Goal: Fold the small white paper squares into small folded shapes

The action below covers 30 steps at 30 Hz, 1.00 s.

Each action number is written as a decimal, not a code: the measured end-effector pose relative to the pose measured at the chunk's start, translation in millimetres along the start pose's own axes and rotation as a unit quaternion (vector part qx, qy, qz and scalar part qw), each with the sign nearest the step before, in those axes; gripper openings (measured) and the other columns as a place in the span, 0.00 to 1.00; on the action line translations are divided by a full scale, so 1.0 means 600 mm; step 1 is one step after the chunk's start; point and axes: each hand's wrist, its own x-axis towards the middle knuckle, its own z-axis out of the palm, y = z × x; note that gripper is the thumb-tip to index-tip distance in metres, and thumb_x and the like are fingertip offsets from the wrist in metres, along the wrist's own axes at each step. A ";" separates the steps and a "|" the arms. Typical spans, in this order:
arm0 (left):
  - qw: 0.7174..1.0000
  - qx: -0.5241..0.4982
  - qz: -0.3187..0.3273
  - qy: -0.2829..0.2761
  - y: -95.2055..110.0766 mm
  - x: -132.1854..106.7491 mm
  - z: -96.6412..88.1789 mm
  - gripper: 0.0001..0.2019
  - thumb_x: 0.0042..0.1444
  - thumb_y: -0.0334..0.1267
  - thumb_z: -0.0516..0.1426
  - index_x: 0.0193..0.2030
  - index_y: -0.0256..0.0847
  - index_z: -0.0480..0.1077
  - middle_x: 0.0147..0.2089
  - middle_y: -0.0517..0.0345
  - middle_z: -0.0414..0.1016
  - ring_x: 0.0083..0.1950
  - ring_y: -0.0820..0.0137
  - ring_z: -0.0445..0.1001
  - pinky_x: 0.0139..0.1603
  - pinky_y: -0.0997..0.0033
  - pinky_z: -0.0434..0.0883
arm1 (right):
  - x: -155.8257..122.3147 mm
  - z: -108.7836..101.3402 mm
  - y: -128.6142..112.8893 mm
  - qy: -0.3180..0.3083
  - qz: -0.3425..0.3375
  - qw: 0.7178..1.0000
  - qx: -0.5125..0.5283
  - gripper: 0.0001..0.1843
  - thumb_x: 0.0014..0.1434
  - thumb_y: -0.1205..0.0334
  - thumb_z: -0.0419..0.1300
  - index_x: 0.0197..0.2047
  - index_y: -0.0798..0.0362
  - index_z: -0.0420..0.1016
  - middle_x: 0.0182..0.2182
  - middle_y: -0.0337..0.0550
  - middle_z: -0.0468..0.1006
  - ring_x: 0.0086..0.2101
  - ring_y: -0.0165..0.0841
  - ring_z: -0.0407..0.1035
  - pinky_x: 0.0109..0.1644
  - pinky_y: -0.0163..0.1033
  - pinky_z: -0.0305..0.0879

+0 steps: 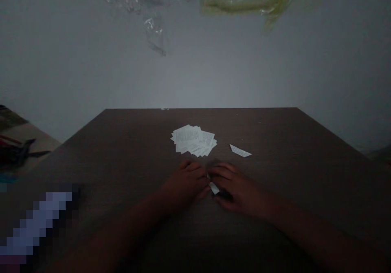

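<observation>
A small white piece of paper (pixel 214 188) shows between my two hands, low over the brown table. My left hand (pixel 189 180) is closed at its left side, the fingertips and thumb pressed on it. From the right, my right hand (pixel 235 185) curls its fingers over the same paper, its thumb lower and a little apart. The hands hide most of this piece. Just beyond them lies a spread pile of printed paper sheets (pixel 194 140). To the right of the pile, a narrow folded strip of printed paper (pixel 240 150) rests on the table.
The brown table (pixel 128 142) runs back to a grey wall (pixel 195 73) with clear and yellow tape (pixel 244 5) stuck on it. At the lower left is a blurred-out pale object (pixel 36 228). Dark items (pixel 15 153) lie beyond the table's left edge.
</observation>
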 end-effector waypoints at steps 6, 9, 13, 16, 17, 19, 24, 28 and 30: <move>0.999 -0.013 -0.018 0.038 0.003 0.000 0.008 0.06 0.80 0.33 0.72 0.47 0.43 0.87 0.49 0.57 0.88 0.57 0.56 0.84 0.66 0.53 0.78 | 0.008 0.008 0.001 0.041 -0.011 0.999 -0.021 0.08 0.83 0.70 0.71 0.49 0.48 0.88 0.48 0.48 0.89 0.52 0.47 0.82 0.64 0.55 0.84; 0.998 -0.029 -0.025 0.046 0.003 -0.002 0.011 0.06 0.80 0.32 0.71 0.48 0.45 0.87 0.52 0.57 0.89 0.57 0.57 0.85 0.66 0.55 0.78 | 0.011 0.012 0.000 0.040 0.015 0.999 0.007 0.09 0.80 0.72 0.71 0.47 0.48 0.86 0.47 0.45 0.88 0.50 0.44 0.81 0.64 0.55 0.81; 0.997 -0.040 -0.034 0.051 0.005 -0.004 0.010 0.05 0.80 0.32 0.71 0.48 0.46 0.88 0.60 0.54 0.91 0.63 0.55 0.86 0.66 0.55 0.79 | 0.012 0.023 0.005 0.062 0.068 0.994 0.059 0.10 0.75 0.73 0.74 0.47 0.47 0.84 0.47 0.44 0.87 0.49 0.44 0.80 0.63 0.54 0.78; 0.998 -0.043 -0.040 0.036 0.010 -0.004 0.006 0.05 0.80 0.31 0.70 0.51 0.45 0.88 0.62 0.52 0.91 0.65 0.54 0.87 0.68 0.52 0.81 | 0.011 0.033 0.014 0.091 0.103 0.987 0.082 0.11 0.70 0.74 0.75 0.46 0.46 0.84 0.47 0.44 0.87 0.51 0.46 0.80 0.63 0.55 0.77; 0.998 -0.049 -0.041 0.028 0.011 -0.004 0.004 0.05 0.80 0.30 0.70 0.52 0.45 0.88 0.61 0.52 0.91 0.64 0.54 0.88 0.69 0.52 0.81 | 0.011 0.035 0.017 0.099 0.113 0.985 0.085 0.12 0.70 0.74 0.75 0.46 0.46 0.84 0.47 0.44 0.87 0.52 0.47 0.81 0.64 0.55 0.77; 0.997 -0.065 -0.038 0.013 0.014 -0.003 0.001 0.06 0.81 0.29 0.69 0.53 0.44 0.88 0.59 0.53 0.92 0.63 0.54 0.89 0.69 0.52 0.82 | 0.010 0.039 0.021 0.106 0.131 0.982 0.088 0.12 0.69 0.74 0.75 0.45 0.46 0.84 0.47 0.44 0.87 0.52 0.47 0.81 0.65 0.56 0.76; 0.994 -0.102 -0.030 -0.017 0.018 0.004 -0.001 0.07 0.81 0.27 0.66 0.54 0.43 0.86 0.58 0.53 0.92 0.61 0.57 0.90 0.70 0.56 0.85 | 0.016 0.041 0.020 0.109 0.175 0.975 0.082 0.12 0.69 0.73 0.76 0.44 0.45 0.84 0.46 0.43 0.86 0.52 0.47 0.80 0.64 0.55 0.75; 0.995 -0.088 -0.029 -0.027 0.019 0.008 0.002 0.09 0.79 0.24 0.66 0.56 0.40 0.86 0.59 0.50 0.93 0.61 0.56 0.91 0.70 0.57 0.86 | 0.024 0.039 0.011 0.104 0.196 0.972 0.075 0.12 0.68 0.74 0.75 0.43 0.46 0.82 0.46 0.43 0.85 0.52 0.47 0.79 0.63 0.54 0.74; 0.996 -0.087 -0.027 -0.018 0.019 0.008 0.004 0.11 0.79 0.23 0.66 0.57 0.41 0.87 0.59 0.51 0.92 0.61 0.56 0.91 0.68 0.57 0.87 | 0.029 0.037 0.006 0.098 0.209 0.971 0.065 0.12 0.67 0.74 0.75 0.42 0.46 0.82 0.46 0.44 0.85 0.51 0.48 0.79 0.63 0.54 0.74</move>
